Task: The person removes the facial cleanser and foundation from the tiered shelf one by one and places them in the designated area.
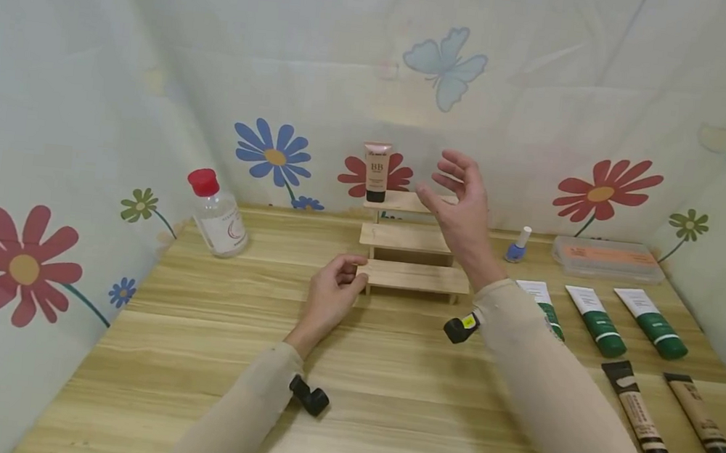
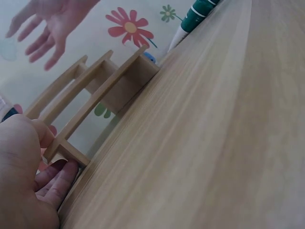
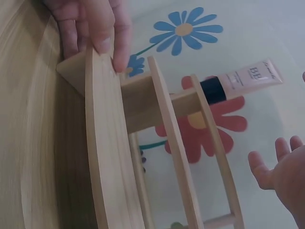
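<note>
A small three-step wooden display stand (image 1: 413, 276) stands at the back of the table. My left hand (image 1: 334, 286) grips the left end of its lowest step, thumb and fingers around the board in the left wrist view. A pink BB cream tube (image 1: 377, 173) stands upright on its black cap at the left end of the top step. In the right wrist view the same BB cream tube (image 3: 252, 80) appears sideways. My right hand (image 1: 464, 200) hangs in the air over the stand's right side, fingers spread, holding nothing.
A clear bottle with a red cap (image 1: 219, 220) stands at the left. On the right are a blue nail polish bottle (image 1: 517, 247), a clear plastic case (image 1: 609, 260), several green-and-white tubes (image 1: 597, 322), and two beige-and-black tubes (image 1: 640, 417). A flowered curtain (image 1: 338, 71) hangs behind.
</note>
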Available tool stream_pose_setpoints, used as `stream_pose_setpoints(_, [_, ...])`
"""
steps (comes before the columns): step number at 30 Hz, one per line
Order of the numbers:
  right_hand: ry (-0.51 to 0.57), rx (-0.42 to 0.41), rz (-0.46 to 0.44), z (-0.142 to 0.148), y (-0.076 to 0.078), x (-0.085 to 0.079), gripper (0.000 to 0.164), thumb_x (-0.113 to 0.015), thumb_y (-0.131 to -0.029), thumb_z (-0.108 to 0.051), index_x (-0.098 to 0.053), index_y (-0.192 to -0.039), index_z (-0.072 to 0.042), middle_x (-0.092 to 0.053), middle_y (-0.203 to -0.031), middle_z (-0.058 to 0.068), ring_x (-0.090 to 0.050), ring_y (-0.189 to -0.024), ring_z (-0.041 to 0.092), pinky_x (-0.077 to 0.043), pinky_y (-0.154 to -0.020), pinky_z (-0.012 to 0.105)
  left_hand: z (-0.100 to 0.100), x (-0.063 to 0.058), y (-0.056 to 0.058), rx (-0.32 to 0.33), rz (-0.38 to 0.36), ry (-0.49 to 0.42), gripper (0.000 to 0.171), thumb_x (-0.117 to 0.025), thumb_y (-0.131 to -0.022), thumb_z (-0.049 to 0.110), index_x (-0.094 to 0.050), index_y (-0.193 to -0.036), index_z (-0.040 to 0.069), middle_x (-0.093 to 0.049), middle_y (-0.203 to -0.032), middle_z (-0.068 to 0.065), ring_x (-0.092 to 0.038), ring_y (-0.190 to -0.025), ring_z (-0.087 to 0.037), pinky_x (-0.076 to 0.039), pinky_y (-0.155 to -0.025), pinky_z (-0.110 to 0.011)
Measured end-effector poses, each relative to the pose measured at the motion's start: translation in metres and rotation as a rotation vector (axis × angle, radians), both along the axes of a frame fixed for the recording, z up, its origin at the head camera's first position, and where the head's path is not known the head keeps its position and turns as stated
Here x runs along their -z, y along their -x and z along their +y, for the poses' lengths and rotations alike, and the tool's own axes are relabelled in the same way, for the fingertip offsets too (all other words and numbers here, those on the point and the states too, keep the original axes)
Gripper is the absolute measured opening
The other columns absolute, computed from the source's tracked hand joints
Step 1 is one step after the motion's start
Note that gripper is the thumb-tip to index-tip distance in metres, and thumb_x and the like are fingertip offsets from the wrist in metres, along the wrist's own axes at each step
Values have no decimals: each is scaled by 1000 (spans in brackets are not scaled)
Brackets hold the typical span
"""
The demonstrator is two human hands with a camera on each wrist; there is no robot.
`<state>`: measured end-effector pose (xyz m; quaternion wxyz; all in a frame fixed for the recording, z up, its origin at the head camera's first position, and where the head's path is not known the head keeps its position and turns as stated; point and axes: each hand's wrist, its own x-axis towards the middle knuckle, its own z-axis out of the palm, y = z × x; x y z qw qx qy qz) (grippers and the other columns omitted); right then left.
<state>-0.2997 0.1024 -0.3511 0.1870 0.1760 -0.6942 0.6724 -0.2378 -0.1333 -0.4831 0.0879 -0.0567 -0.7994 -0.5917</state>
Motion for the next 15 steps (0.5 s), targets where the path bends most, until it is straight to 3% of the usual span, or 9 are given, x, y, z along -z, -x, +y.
stream_pose_setpoints(7, [4,-32,-36,-34,14,4,68,-85,-100,-17,-52,-160,-14,-54,-157,22,-57,-144,38,-54,-115,50,-1,0,0,-3,6,6,25,-74,-106,16,-78,-131,15,-72,-115,-7,-75,-107,-21,-63,-85,-26])
stream_pose_setpoints(11, [14,-55,-50,-49,21,6,69,-84,-101,-15,-51,-161,-11,-54,-156,24,-56,-143,45,-54,-113,49,-2,-1,-1,-4,2,4,25,-75,-106,17,-78,-130,17,-72,-116,-6,-75,-107,-20,-63,-86,-26])
stream_pose_setpoints(15, [-7,-53,-47,-61,26,4,67,-84,-101,-16,-52,-160,-11,-60,-149,20,-60,-136,42,-54,-108,45,0,-1,-1,1,11,7,25,-75,-105,16,-78,-130,17,-73,-116,-6,-75,-107,-21,-63,-86,-26])
